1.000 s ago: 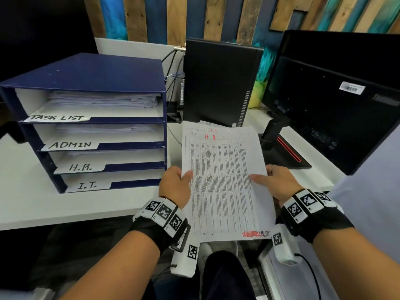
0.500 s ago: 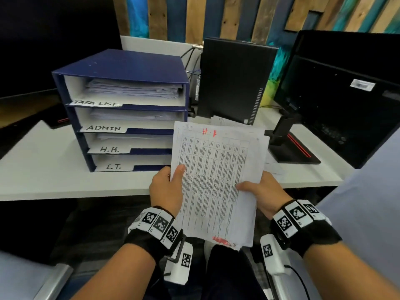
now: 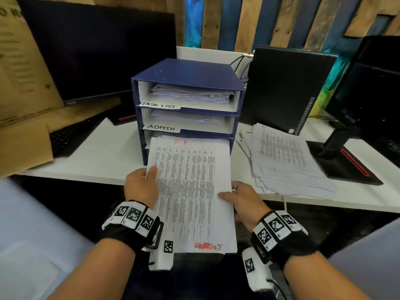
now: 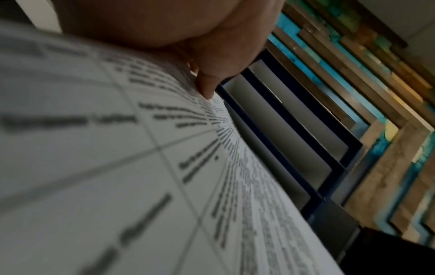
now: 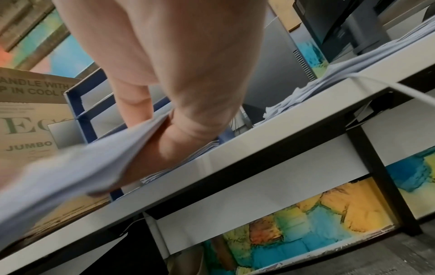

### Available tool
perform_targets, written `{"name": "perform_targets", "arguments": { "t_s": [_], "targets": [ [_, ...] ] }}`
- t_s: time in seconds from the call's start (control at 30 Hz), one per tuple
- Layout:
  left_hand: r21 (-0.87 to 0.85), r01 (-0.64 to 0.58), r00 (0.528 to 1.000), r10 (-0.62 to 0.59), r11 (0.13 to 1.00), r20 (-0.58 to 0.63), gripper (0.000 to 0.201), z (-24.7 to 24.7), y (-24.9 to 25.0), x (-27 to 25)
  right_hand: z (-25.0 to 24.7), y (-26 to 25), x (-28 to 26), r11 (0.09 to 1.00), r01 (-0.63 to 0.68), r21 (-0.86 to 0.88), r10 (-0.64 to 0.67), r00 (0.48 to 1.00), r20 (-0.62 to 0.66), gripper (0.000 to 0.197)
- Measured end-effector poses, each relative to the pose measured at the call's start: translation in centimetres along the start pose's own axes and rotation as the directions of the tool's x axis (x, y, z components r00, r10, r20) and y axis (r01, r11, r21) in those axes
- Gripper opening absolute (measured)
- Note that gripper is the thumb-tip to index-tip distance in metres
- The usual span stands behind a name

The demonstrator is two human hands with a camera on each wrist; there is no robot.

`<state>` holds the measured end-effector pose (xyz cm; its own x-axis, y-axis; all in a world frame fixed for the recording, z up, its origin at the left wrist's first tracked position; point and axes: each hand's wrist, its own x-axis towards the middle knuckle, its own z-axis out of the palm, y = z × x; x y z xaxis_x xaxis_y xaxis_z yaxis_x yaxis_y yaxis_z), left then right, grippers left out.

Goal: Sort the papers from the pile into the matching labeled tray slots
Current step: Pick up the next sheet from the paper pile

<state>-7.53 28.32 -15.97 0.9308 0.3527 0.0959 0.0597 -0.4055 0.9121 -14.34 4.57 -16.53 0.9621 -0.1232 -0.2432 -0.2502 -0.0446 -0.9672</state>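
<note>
Both hands hold a printed sheaf (image 3: 190, 191) marked "H R" in red at its top. My left hand (image 3: 141, 187) pinches its left edge, thumb on top. On the right edge, my right hand (image 3: 240, 200) pinches it the same way, thumb above and fingers (image 5: 179, 137) below. The sheaf's far edge lies at the mouth of the third slot of the blue paper tray (image 3: 188, 72), under the ADMIN label (image 3: 161, 127) and the TASK LIST label (image 3: 159, 105). The lower labels are hidden by the sheaf. The paper pile (image 3: 283, 156) lies on the desk to the right.
A black computer case (image 3: 287, 87) stands right of the tray, with a monitor stand (image 3: 342, 161) beyond the pile. At the left are a monitor (image 3: 97, 50), a keyboard (image 3: 71, 137) and a cardboard box (image 3: 23, 83). The white desk edge (image 3: 86, 178) runs in front of me.
The view has swung left, so the tray is now straight ahead. Both hands carried the sheaf forward from over my lap until its top edge reached the third slot.
</note>
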Motion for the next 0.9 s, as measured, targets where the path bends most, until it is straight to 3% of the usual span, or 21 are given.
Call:
{"name": "perform_targets", "arguments": {
  "t_s": [0.13,0.23,0.3,0.4,0.43,0.47,0.6,0.67,0.77,0.9],
  "targets": [
    [-0.007,-0.001,1.000,0.001,1.000,-0.019,0.046,-1.1,1.3,3.3,1.6,0.6,0.7,0.999,-0.018,-0.035,0.020,0.999,0.047,0.019],
    [-0.020,0.000,0.997,0.001,1.000,0.072,0.045,-1.6,2.4,4.5,2.2,-0.2,1.5,0.998,0.040,-0.052,-0.042,0.998,-0.046,0.016],
    [-0.068,0.092,0.981,-0.079,0.993,0.175,0.039,-2.2,2.4,5.1,2.4,-1.4,2.5,0.995,0.074,-0.059,-0.082,0.988,-0.132,0.013],
    [-0.142,0.362,0.864,-0.275,0.921,0.422,0.017,-3.3,1.8,4.8,2.7,-3.7,4.0,0.992,0.095,-0.081,-0.111,0.967,-0.231,0.012],
    [-0.145,0.410,0.823,-0.297,0.900,0.485,0.015,-3.6,1.7,4.3,2.9,-4.7,4.4,0.991,0.098,-0.096,-0.119,0.961,-0.250,0.012],
    [-0.144,0.410,0.812,-0.289,0.900,0.507,0.017,-3.7,1.6,4.0,3.0,-5.6,4.6,0.990,0.093,-0.103,-0.118,0.955,-0.272,0.012],
    [-0.295,0.285,0.925,-0.181,0.912,0.334,0.018,-2.6,2.5,4.3,3.3,-7.2,4.7,0.996,-0.047,0.081,0.066,0.964,-0.259,0.015],
    [-0.324,0.231,0.959,-0.158,0.918,0.236,0.017,-1.7,3.4,5.1,3.0,-7.2,4.8,0.990,-0.075,0.117,0.102,0.963,-0.251,0.012],
    [-0.361,0.220,0.971,-0.169,0.906,0.169,0.020,-0.3,4.6,5.9,2.9,-7.2,5.7,0.972,-0.052,0.230,0.121,0.946,-0.301,0.003],
    [-0.295,0.202,0.978,-0.174,0.934,0.118,0.023,1.2,5.7,7.0,3.9,-8.1,6.1,0.910,0.076,0.409,0.055,0.952,-0.300,0.015]
  ]
}}
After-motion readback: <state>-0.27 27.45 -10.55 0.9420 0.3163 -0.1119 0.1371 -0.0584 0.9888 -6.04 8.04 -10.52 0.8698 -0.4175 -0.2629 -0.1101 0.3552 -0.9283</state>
